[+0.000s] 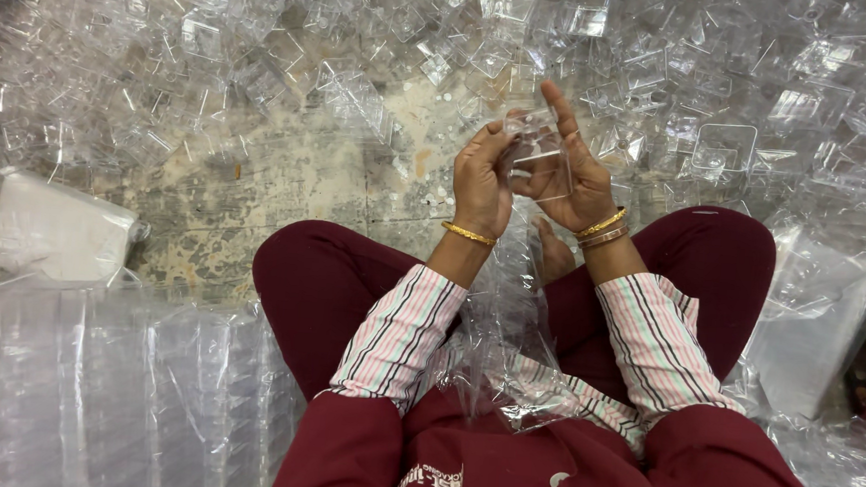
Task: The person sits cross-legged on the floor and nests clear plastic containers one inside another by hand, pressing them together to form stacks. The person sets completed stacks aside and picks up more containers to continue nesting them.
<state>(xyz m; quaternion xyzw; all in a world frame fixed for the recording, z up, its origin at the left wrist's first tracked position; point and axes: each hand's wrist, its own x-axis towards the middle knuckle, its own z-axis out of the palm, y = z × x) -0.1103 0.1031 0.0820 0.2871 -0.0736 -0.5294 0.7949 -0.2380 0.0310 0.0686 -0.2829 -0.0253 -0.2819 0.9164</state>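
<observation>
I sit cross-legged on the floor in dark red trousers and a striped shirt. Both hands are raised in front of me around a small clear plastic box (537,148). My left hand (484,181) grips its left side with curled fingers. My right hand (577,177) presses against its right side, the index finger pointing up. Gold bangles circle both wrists. A clear plastic bag (502,348) lies in my lap, under my forearms.
A large heap of clear plastic boxes (723,81) covers the floor ahead and to both sides. Bare worn concrete (286,184) shows at centre left. Stacked boxes wrapped in plastic (93,393) stand at lower left, a whitish bundle (58,231) at left, another bag (819,317) at right.
</observation>
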